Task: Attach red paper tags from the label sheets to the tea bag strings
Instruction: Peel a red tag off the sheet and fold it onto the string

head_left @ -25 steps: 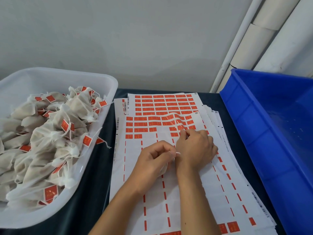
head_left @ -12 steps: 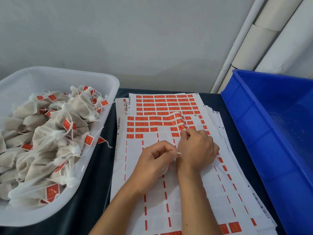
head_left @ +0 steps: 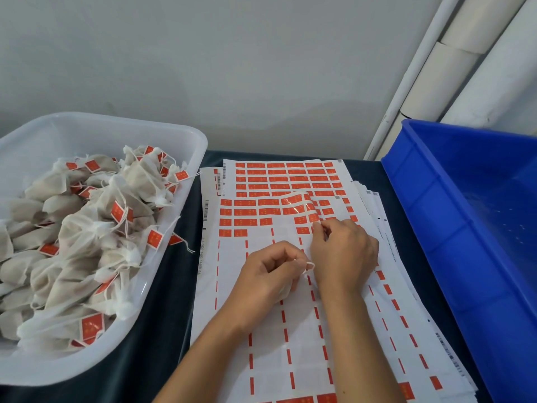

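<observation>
One white tub [head_left: 186, 135] of tagged tea bags [head_left: 87, 228] at nine o'clock, one blue crate [head_left: 436, 228] at three, stacked label sheets [head_left: 261, 344] centre, left hand [head_left: 270, 274] curled, pinching a white string [head_left: 309, 266], right hand [head_left: 344, 251] curled, fingertips [head_left: 318, 226] pinching a red tag [head_left: 312, 218] on the top sheet.

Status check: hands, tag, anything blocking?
Left hand pinches tea bag string. Right hand peels red tag off lifted label sheet. Nothing blocking.

No legible text; barcodes on label sheets [head_left: 216, 257] unreadable.
</observation>
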A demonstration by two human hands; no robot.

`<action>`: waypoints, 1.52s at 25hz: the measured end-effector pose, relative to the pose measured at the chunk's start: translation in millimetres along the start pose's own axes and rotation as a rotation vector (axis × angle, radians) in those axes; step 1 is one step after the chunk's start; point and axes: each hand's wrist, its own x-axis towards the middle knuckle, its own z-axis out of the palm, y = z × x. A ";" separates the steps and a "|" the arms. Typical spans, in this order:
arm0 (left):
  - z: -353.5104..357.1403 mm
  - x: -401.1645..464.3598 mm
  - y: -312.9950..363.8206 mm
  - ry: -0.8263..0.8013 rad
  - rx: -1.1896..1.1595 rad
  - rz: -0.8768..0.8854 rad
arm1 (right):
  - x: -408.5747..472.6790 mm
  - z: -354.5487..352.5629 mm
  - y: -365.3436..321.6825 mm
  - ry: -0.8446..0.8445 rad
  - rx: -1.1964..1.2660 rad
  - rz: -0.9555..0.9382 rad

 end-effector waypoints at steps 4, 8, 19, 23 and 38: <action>1.3 -0.7 0.4 0.004 0.009 -0.019 | -0.4 -2.7 2.8 -0.047 0.030 0.024; 1.7 -0.7 1.5 0.007 0.008 -0.019 | -0.5 -1.6 1.3 -0.062 0.055 0.112; 0.0 -1.0 1.5 -0.012 -0.030 -0.006 | -1.6 0.8 -1.9 -0.008 0.000 0.042; 0.1 -0.7 0.9 -0.017 -0.045 -0.004 | -6.6 1.3 -3.1 0.044 -0.018 0.003; -0.4 0.0 -1.6 -0.007 -0.008 0.003 | -12.5 -0.5 -0.6 0.059 -0.048 -0.083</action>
